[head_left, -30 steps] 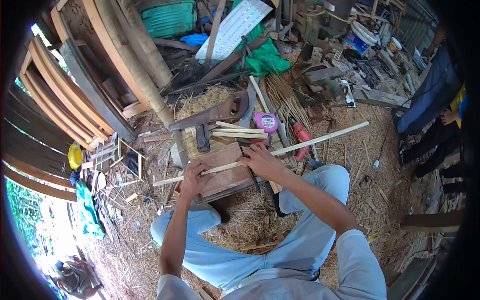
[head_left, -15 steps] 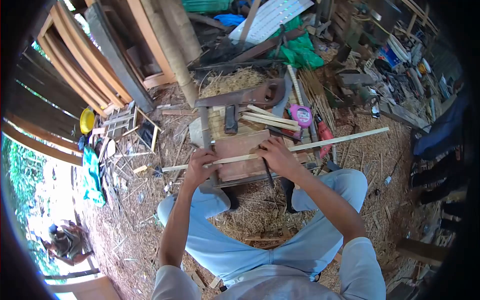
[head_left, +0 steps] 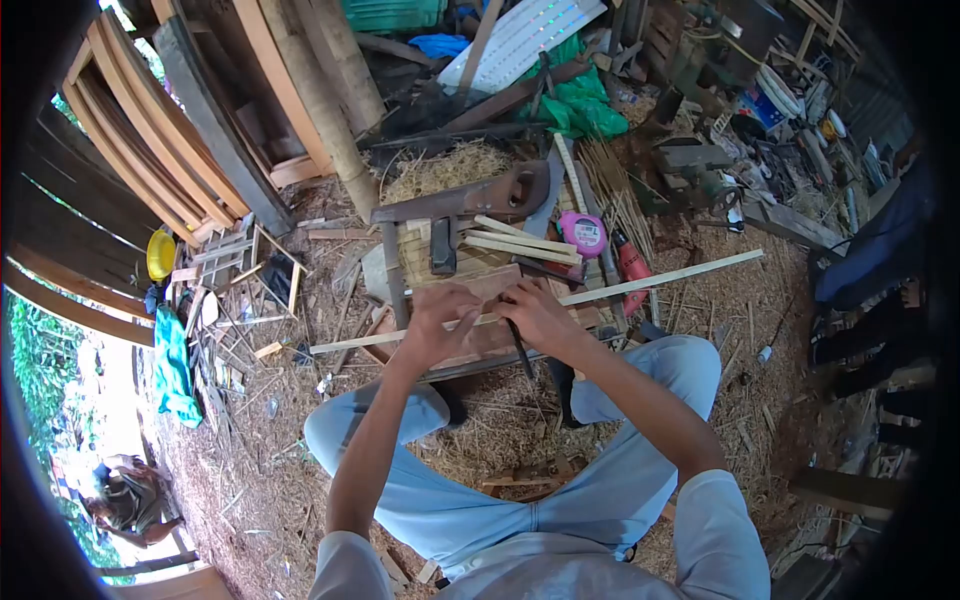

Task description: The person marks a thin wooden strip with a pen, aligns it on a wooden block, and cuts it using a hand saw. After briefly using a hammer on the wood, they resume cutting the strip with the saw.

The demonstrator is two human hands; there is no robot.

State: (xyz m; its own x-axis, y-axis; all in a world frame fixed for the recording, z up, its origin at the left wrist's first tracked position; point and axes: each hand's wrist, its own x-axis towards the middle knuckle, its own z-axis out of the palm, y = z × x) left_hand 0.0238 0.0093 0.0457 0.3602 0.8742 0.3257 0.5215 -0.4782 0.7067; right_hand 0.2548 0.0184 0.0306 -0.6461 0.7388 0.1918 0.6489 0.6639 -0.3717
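Observation:
A long, thin wooden strip point(head_left: 665, 277) lies slantwise across a reddish-brown board point(head_left: 495, 343) on a low bench in front of my knees. My left hand point(head_left: 438, 318) is over the strip, thumb and fingers apart, and covers part of it. Close beside it, my right hand point(head_left: 535, 318) has its fingers bent at the strip. A dark slender tool point(head_left: 522, 350) sticks out below that hand, gripped in it; its kind and upper end are hidden. A handsaw point(head_left: 460, 203), a dark block-like tool point(head_left: 443, 246) and several short wooden sticks point(head_left: 522, 240) lie beyond my hands.
A pink tape measure point(head_left: 583, 234) and a red tool point(head_left: 632, 264) lie on the bench's right side. Wood shavings cover the ground. Timber frames point(head_left: 165, 120) lean at the left, and a person point(head_left: 135, 500) sits at lower left. Clutter fills the back right.
My left hand has moved right along the strip, toward my right hand, and its fingers have lifted and parted. The view has shifted slightly.

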